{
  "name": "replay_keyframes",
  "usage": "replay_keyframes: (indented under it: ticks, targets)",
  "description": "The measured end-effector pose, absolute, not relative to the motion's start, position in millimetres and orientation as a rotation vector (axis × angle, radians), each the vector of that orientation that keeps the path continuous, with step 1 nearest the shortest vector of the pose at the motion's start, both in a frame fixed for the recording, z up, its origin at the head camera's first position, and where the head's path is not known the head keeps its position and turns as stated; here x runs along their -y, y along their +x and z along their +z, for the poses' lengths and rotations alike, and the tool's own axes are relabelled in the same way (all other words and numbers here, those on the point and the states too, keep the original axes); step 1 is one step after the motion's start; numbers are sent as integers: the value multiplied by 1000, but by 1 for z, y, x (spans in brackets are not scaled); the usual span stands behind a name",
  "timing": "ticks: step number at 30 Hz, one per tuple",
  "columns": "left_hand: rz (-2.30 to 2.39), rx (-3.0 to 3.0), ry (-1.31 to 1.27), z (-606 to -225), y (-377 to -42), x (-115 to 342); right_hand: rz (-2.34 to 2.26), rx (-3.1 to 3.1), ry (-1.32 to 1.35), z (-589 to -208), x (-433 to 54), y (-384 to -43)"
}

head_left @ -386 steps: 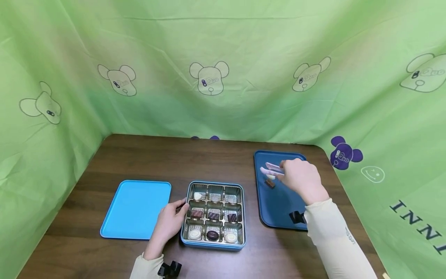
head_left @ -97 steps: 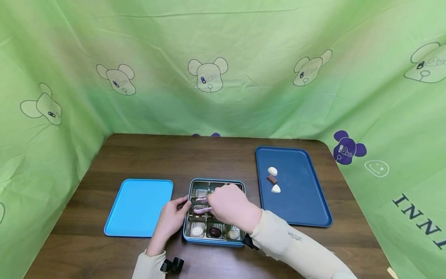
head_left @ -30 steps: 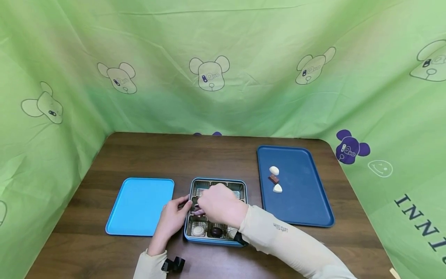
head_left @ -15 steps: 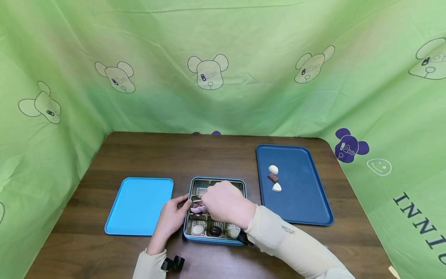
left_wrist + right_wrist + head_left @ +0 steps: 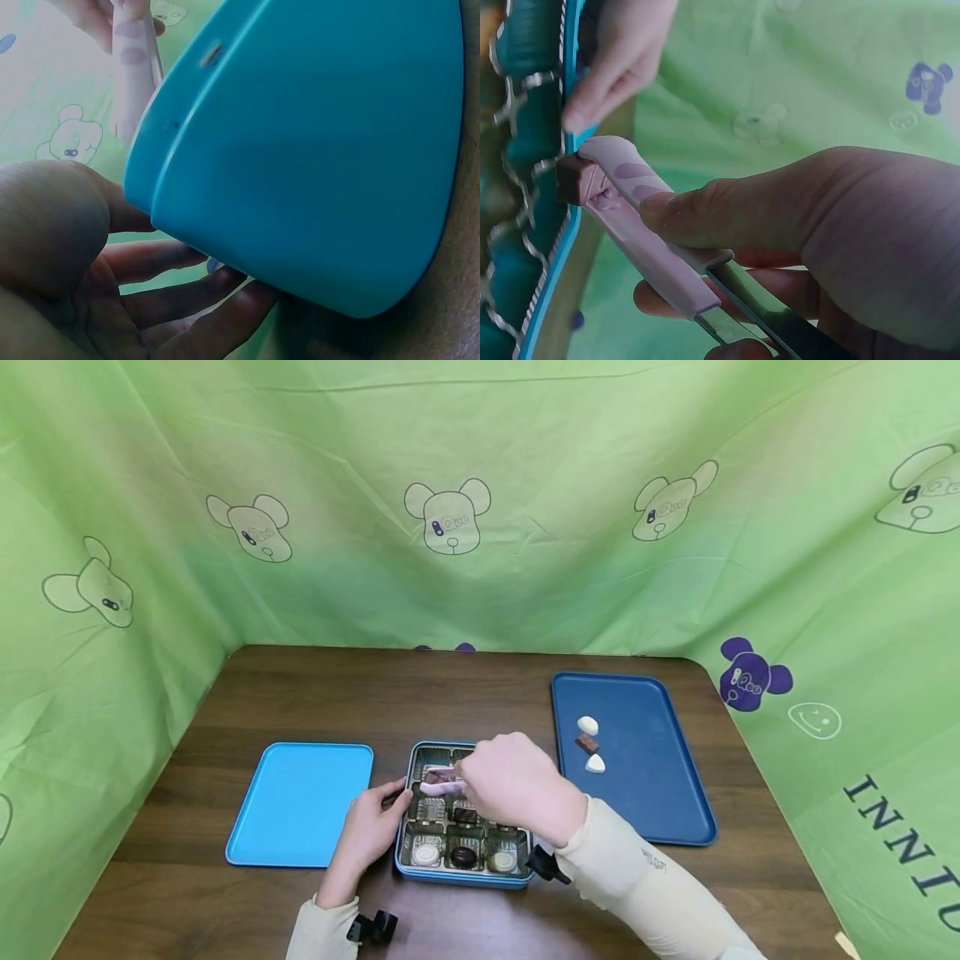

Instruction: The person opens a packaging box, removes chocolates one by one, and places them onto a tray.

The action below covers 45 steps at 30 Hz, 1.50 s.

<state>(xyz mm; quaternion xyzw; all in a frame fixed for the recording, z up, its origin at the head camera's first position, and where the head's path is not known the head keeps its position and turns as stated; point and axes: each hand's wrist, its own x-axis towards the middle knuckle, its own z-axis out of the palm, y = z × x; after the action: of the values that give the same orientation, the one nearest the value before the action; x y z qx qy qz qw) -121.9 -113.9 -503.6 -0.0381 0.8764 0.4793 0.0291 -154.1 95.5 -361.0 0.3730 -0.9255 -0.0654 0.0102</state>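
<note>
Curtained booth: green cloth [image 5: 540, 427], brown table [image 5: 450, 693]

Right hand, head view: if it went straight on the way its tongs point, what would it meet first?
Probably the left hand, at the left edge of the tin, beyond the tongs in the right hand. Height is unclear, so the tongs might catch that edge first or pass above.

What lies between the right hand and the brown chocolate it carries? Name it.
Pink tongs: the right hand grips them and their tips hold the brown chocolate; the right wrist view shows this.
</note>
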Motion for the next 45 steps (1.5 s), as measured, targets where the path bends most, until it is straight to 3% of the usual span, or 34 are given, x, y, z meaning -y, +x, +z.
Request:
replay_keyframes:
  ticks: [22,45]
  targets:
    - [1501,-2681,-154,-504,-122,115,17,3122,749,-337,-167,-186]
    - [1543,-2637,-135,-501,-122,115,146,3285,295,-349,-278,-206]
